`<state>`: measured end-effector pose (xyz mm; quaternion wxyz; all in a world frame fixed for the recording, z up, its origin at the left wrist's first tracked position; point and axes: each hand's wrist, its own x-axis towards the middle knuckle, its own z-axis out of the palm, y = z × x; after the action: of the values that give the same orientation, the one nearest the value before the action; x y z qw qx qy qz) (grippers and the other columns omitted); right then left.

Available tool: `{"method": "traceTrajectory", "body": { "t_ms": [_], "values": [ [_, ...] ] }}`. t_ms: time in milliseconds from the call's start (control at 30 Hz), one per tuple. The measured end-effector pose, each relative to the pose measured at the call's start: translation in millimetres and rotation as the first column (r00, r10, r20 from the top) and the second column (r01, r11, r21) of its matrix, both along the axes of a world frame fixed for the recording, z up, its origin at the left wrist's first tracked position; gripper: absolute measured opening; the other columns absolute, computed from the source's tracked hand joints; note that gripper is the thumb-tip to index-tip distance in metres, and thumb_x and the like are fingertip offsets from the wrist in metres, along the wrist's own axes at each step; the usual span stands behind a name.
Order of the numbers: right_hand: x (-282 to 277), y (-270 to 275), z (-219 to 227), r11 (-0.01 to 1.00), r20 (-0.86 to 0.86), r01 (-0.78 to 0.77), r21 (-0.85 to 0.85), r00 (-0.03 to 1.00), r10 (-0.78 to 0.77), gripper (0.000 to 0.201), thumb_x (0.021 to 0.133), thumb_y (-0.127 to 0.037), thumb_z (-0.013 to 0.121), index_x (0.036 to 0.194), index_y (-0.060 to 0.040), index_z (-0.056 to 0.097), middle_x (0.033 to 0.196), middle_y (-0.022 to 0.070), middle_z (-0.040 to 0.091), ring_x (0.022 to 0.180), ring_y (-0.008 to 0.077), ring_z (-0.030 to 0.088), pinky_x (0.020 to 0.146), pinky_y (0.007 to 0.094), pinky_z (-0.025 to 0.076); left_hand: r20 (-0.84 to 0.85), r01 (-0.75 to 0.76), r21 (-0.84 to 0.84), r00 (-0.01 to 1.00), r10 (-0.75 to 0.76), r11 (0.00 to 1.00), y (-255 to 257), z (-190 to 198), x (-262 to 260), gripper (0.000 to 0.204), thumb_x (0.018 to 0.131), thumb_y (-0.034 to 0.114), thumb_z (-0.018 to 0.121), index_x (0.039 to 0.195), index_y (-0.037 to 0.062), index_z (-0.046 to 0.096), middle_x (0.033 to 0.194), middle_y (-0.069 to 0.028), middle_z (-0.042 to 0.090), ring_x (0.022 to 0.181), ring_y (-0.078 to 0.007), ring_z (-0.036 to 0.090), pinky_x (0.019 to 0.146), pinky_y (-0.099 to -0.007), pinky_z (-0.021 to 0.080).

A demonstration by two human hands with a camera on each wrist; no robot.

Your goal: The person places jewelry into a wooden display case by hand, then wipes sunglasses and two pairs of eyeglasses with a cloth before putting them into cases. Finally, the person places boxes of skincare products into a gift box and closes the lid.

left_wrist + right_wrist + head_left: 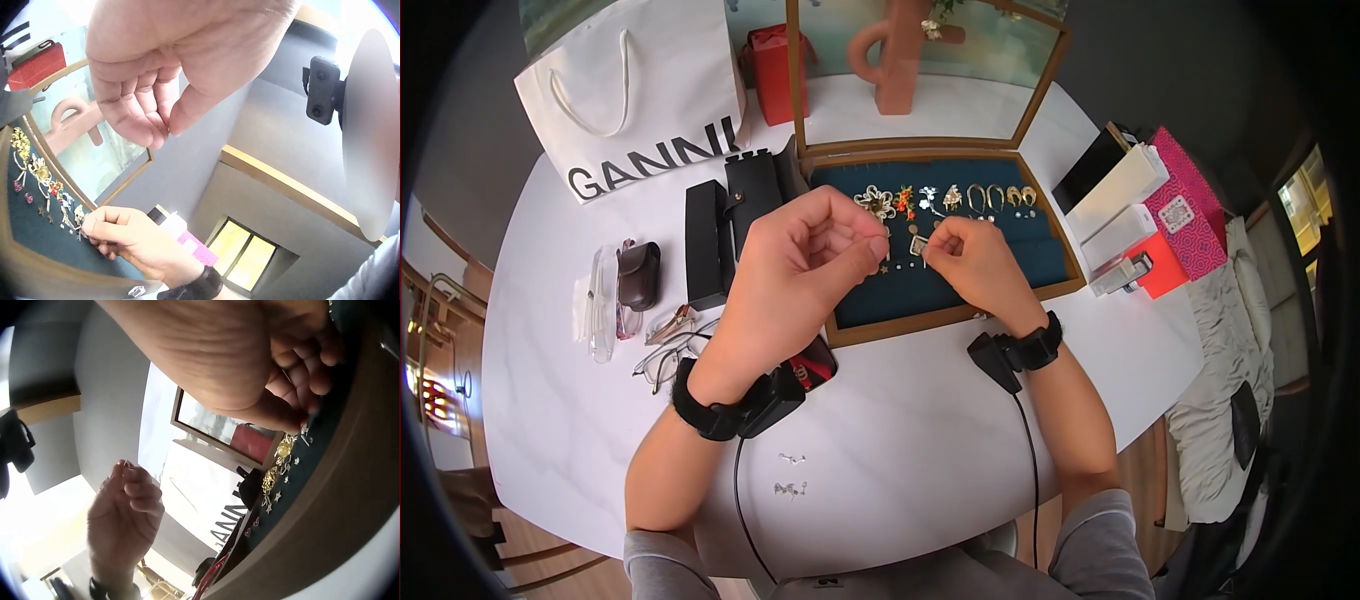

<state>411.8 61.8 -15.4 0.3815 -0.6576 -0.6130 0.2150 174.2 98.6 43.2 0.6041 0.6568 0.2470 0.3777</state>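
Note:
My left hand (805, 255) is raised in front of the jewelry box, thumb and index fingertip pinched together. In the right wrist view a tiny shiny piece (127, 464) shows at those fingertips; its kind I cannot tell. My right hand (980, 265) is low over the box's dark teal lining (875, 303), pinching a small square-framed earring (918, 246) at its edge. Behind the hands, a row of earrings lies on the lining: a flower-shaped one (875, 202), a red-orange one (904, 202) and gold hoops (995, 197). Small studs sit below them, partly hidden by the fingers.
The box's glass lid (1040, 95) stands raised at the back. Left are a white paper bag (645, 100), black cases (705, 240) and eyeglasses (662, 362). Boxes, including a pink patterned one (1190, 205), stand right. Small silvery jewelry pieces (790, 489) lie on the table's near side.

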Motion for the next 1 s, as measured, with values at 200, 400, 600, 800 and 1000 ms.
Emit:
{"method": "traceTrajectory", "body": {
  "t_ms": [200,400,600,800,1000],
  "values": [
    [-4.9,-1.8,2.3,1.000,0.035,0.003,-0.028,0.999,-0.003,0.013,0.085,-0.008,0.072,0.078,0.0021,0.066,0.067,0.0110,0.067,0.059,0.0197,0.063,0.058,0.0317,0.049,0.009,-0.015,0.001,1.000,0.015,1.000,-2.3,-0.4,2.7,0.005,0.095,0.001,0.066,0.098,0.0010,0.063,0.087,0.0011,0.067,0.078,-0.0025,0.061,0.071,-0.0184,0.049],
    [-2.4,-1.7,-0.3,1.000,0.035,-0.014,-0.023,0.999,0.015,0.011,0.084,-0.004,0.072,0.079,0.0022,0.066,0.069,0.0111,0.067,0.061,0.0197,0.064,0.060,0.0320,0.050,-0.003,-0.013,0.002,1.000,0.013,1.000,-1.0,-1.3,1.0,0.005,0.095,0.002,0.066,0.098,0.0012,0.063,0.087,0.0015,0.067,0.077,-0.0023,0.060,0.070,-0.0183,0.048],
    [0.3,-2.4,0.5,0.998,0.037,-0.063,-0.026,0.997,0.064,0.008,0.082,-0.002,0.072,0.080,0.0023,0.066,0.072,0.0109,0.068,0.063,0.0202,0.066,0.062,0.0319,0.051,-0.020,0.004,0.002,1.000,-0.004,1.000,0.8,-2.5,0.4,0.008,0.095,0.003,0.068,0.101,0.0017,0.063,0.090,0.0000,0.067,0.081,-0.0044,0.063,0.073,-0.0199,0.051],
    [-4.6,-3.2,4.4,0.998,0.026,-0.004,-0.057,1.000,0.006,0.009,0.082,-0.005,0.072,0.079,0.0020,0.066,0.069,0.0104,0.068,0.062,0.0196,0.065,0.060,0.0316,0.051,0.000,-0.005,-0.005,1.000,0.005,1.000,-0.9,-2.4,2.7,0.006,0.095,0.002,0.067,0.099,0.0007,0.063,0.088,0.0005,0.067,0.078,-0.0034,0.061,0.071,-0.0193,0.049],
    [-4.8,-3.4,2.8,0.999,0.034,-0.017,-0.028,0.999,0.017,0.014,0.083,-0.009,0.073,0.078,0.0017,0.067,0.067,0.0099,0.067,0.061,0.0184,0.065,0.059,0.0316,0.050,0.007,-0.012,-0.020,1.000,0.012,1.000,-2.3,-2.1,3.4,0.003,0.094,0.000,0.065,0.097,-0.0001,0.063,0.087,0.0001,0.068,0.077,-0.0031,0.061,0.070,-0.0193,0.049]
  ]
}}
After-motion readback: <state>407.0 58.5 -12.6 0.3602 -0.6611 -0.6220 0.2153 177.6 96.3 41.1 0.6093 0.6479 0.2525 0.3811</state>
